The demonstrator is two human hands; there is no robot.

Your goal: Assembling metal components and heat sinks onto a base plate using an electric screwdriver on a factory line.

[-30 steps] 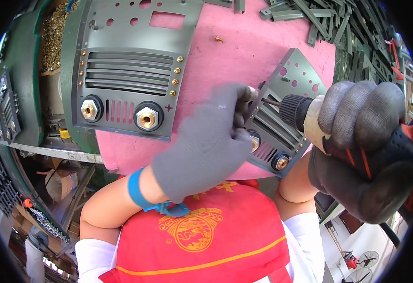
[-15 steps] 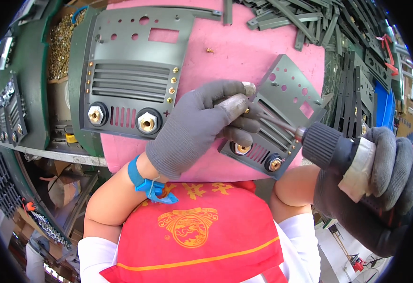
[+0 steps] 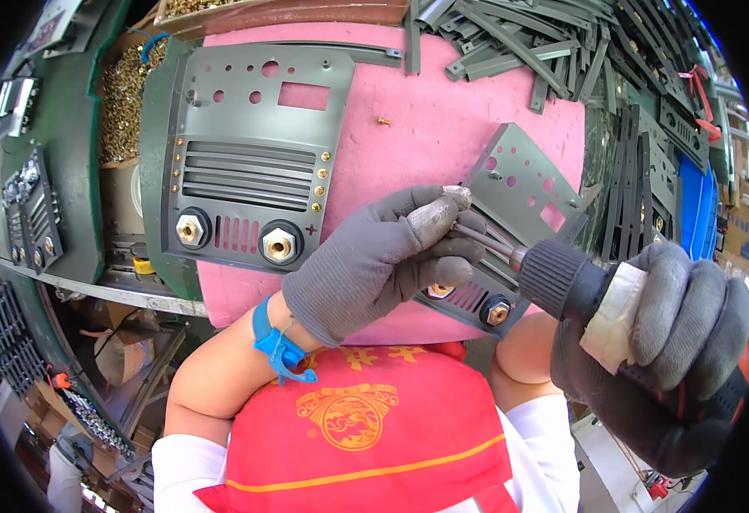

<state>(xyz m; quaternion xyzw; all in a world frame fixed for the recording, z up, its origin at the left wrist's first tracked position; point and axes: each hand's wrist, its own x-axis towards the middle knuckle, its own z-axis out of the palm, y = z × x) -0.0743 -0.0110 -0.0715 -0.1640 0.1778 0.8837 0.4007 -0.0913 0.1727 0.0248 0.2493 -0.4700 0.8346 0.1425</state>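
Note:
My left hand [image 3: 378, 265], in a grey knit glove, is closed in a pinch, with a small brass screw [image 3: 454, 227] at its fingertips. My gloved right hand [image 3: 678, 321] is wrapped round a power screwdriver [image 3: 558, 278] with a black ribbed collar and pale tape on its body. Its thin bit points left and meets the fingertips by the screw. Beneath lies a tilted dark grey slotted panel [image 3: 515, 184] with brass-centred round terminals, partly hidden by my left hand and the driver. A similar panel [image 3: 259, 124] lies to the left, with brass screws along both sides of its slots.
A pink mat [image 3: 391, 77] covers the work surface, with a loose brass screw [image 3: 383, 121] on it. Many small brass screws [image 3: 122, 103] fill a bin at left. Grey metal strips [image 3: 511, 47] pile up at the far right. More panels [image 3: 661, 162] stand at right.
The driver has moved left, bringing its collar closer to my left fingertips. My left hand keeps its pinch and sits slightly lower in the picture. The whole view has shifted a little.

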